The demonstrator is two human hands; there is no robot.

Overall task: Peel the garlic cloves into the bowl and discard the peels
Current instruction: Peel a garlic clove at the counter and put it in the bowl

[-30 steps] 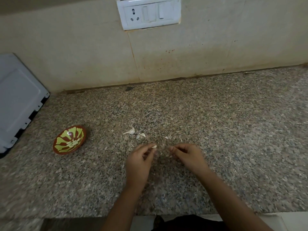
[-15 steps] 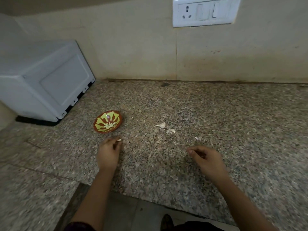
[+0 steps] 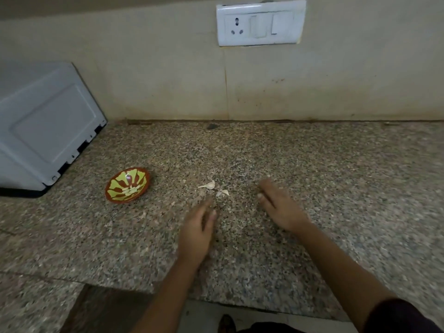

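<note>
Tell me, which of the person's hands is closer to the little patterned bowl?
The left hand. It hovers over the counter to the right of the bowl and nearer the person. The right hand is farther right, beyond the garlic peels.

speckled granite countertop (image 3: 336, 176) fills most of the view. white appliance (image 3: 45, 126) sits at 9 o'clock, back panel facing out, resting on the counter against the wall. beige tiled wall (image 3: 156, 75) runs across 12 o'clock. white socket and switch plate (image 3: 260, 22) is mounted on it around 12 to 1 o'clock.
</note>
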